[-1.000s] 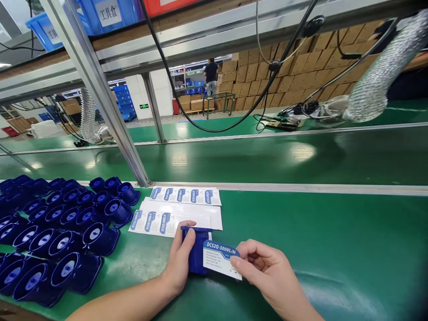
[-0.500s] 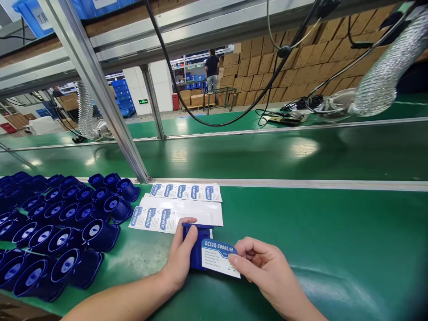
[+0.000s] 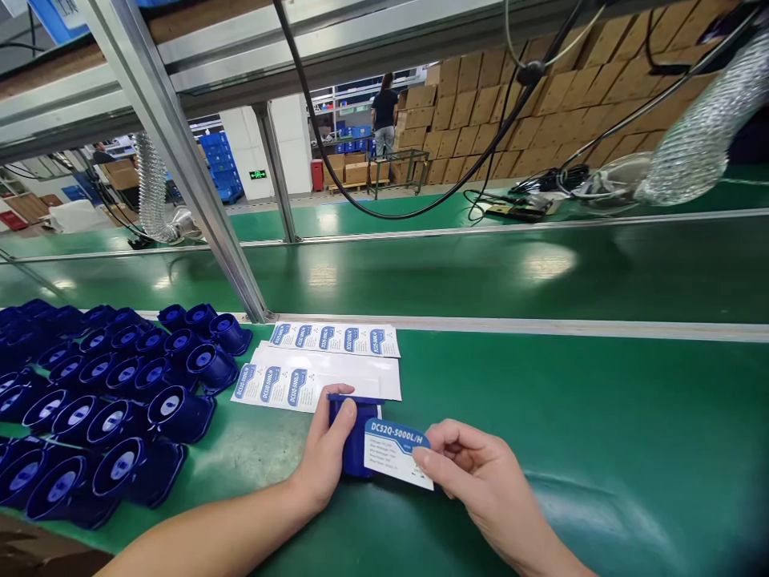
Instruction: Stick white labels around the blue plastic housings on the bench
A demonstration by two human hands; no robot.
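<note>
My left hand point(image 3: 324, 461) is wrapped round a dark blue plastic housing point(image 3: 354, 429) that stands on the green bench near the front edge. My right hand point(image 3: 474, 473) pinches a white and blue label point(image 3: 395, 458) printed "DCS2Q-5000L/H" by its right end. The label lies against the housing's right face. Just behind the housing lie label sheets point(image 3: 318, 377), with blue and white labels in rows.
Several identical blue housings point(image 3: 114, 385) crowd the bench at the left. A slanted metal post point(image 3: 180, 168) rises behind them. A green conveyor belt point(image 3: 481, 272) runs past the bench. Cables and a foil duct point(image 3: 697, 136) hang at upper right. A person point(image 3: 384, 112) stands far off by stacked cartons.
Both hands keep their hold on the housing and the label. The view has tilted slightly; the label sits a little closer against the housing.
</note>
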